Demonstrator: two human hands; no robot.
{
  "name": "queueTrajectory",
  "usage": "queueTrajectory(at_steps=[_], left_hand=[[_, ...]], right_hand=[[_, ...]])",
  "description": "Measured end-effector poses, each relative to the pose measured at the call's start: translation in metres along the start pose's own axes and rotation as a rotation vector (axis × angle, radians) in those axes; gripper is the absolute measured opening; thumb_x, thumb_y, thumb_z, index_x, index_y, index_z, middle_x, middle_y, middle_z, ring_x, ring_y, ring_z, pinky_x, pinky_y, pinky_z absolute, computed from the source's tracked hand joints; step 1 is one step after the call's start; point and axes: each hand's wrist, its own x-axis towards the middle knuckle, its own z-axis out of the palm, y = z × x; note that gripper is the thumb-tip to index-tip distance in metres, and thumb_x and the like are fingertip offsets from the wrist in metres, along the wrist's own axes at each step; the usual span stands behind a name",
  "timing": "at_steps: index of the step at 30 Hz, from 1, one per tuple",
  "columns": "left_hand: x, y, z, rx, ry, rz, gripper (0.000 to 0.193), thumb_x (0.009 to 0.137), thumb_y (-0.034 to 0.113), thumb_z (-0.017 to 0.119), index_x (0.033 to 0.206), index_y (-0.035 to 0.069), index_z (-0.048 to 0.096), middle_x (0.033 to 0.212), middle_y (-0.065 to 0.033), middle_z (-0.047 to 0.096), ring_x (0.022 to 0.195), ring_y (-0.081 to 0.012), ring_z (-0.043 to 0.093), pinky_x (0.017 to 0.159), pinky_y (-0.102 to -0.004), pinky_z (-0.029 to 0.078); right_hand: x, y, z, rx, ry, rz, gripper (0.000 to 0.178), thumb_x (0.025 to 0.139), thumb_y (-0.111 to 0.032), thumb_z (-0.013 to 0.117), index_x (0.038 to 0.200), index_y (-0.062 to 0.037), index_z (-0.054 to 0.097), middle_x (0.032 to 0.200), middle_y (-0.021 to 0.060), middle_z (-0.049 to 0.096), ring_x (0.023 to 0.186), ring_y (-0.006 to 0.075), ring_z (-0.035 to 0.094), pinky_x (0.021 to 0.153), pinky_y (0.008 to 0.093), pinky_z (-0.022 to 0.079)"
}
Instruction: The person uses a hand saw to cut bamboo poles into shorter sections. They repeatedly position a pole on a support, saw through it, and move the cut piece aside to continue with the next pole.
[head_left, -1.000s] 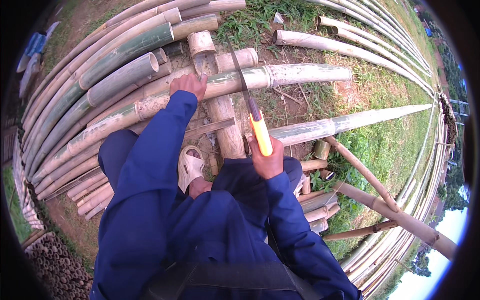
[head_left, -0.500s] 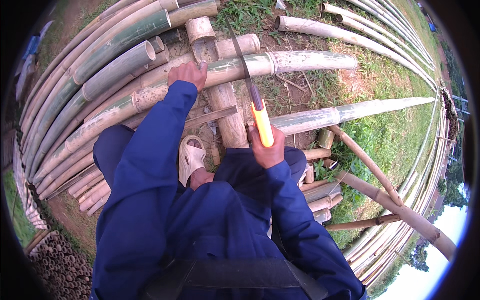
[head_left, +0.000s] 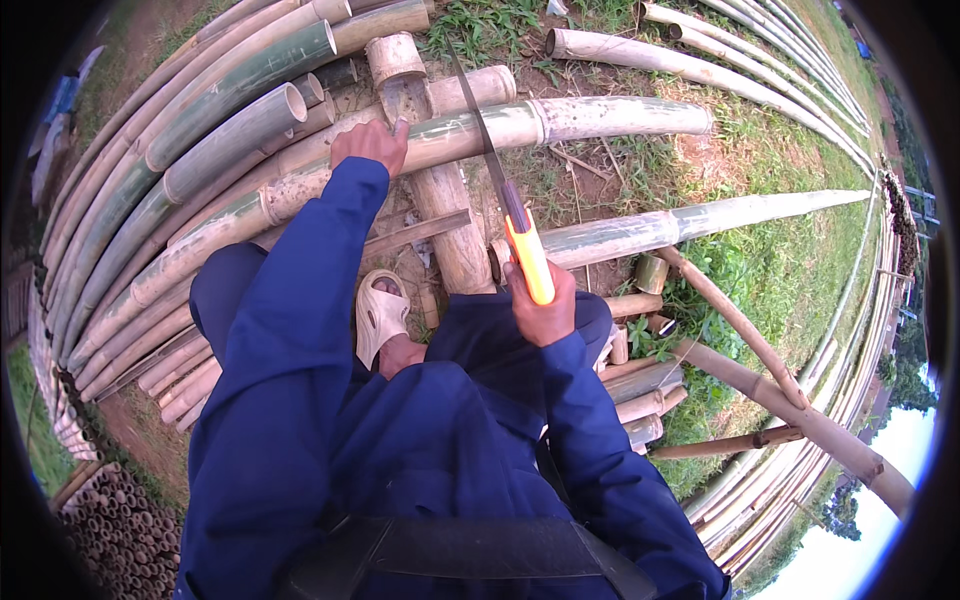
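My right hand (head_left: 543, 308) grips the orange handle of a hand saw (head_left: 500, 190). Its thin blade reaches up across a long pale bamboo pole (head_left: 560, 120) that lies across a short thick log (head_left: 445, 215). My left hand (head_left: 370, 145) presses flat on that pole, left of the blade. Both arms are in blue sleeves. My foot in a pale sandal (head_left: 378, 312) rests on the ground below the log.
Several long green and tan bamboo poles (head_left: 200, 150) are stacked on the left. More poles (head_left: 760, 70) lie on grass at the upper right. Short cut bamboo pieces (head_left: 640, 385) sit by my right knee. A stack of tube ends (head_left: 120, 530) shows at lower left.
The saw and my right hand have shifted slightly along the cut, and the view has tilted a little. My left hand stays on the pole.
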Motion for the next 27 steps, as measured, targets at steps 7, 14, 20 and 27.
queueTrajectory(at_steps=[7, 14, 20, 27], left_hand=[[-0.012, -0.011, -0.004, 0.020, -0.039, -0.038, 0.065, 0.102, 0.055, 0.045, 0.097, -0.001, 0.078, 0.097, -0.0291, 0.075, 0.098, -0.0432, 0.073, 0.096, -0.0505, 0.054], [-0.014, -0.005, -0.002, 0.060, -0.053, -0.032, 0.064, 0.102, 0.055, 0.046, 0.095, 0.000, 0.078, 0.096, -0.0258, 0.076, 0.095, -0.0417, 0.074, 0.094, -0.0493, 0.054], [-0.002, -0.012, 0.006, 0.053, -0.006, -0.004, 0.066, 0.103, 0.055, 0.045, 0.092, -0.001, 0.077, 0.093, -0.0273, 0.075, 0.093, -0.0411, 0.074, 0.093, -0.0504, 0.054], [-0.010, -0.002, -0.006, 0.060, -0.034, -0.029, 0.067, 0.102, 0.056, 0.046, 0.090, -0.001, 0.078, 0.091, -0.0273, 0.075, 0.092, -0.0422, 0.074, 0.092, -0.0497, 0.054]], right_hand=[[-0.081, -0.022, -0.044, -0.022, -0.065, 0.024, 0.023, 0.093, -0.004, 0.074, 0.114, 0.0054, 0.071, 0.087, 0.0191, 0.075, 0.077, 0.0208, 0.074, 0.074, 0.0343, 0.056], [0.004, -0.009, -0.009, -0.079, -0.095, 0.026, 0.015, 0.094, -0.009, 0.074, 0.091, 0.0054, 0.069, 0.070, 0.0165, 0.065, 0.061, 0.0175, 0.061, 0.061, 0.0355, 0.050], [-0.021, -0.018, -0.012, -0.072, -0.023, -0.020, 0.016, 0.093, -0.011, 0.076, 0.093, 0.0039, 0.069, 0.071, 0.0191, 0.066, 0.063, 0.0257, 0.067, 0.064, 0.0393, 0.052], [-0.029, -0.046, -0.032, -0.056, -0.072, 0.030, 0.019, 0.094, -0.008, 0.073, 0.107, 0.0051, 0.073, 0.076, 0.0212, 0.070, 0.070, 0.0284, 0.074, 0.067, 0.0374, 0.055]])
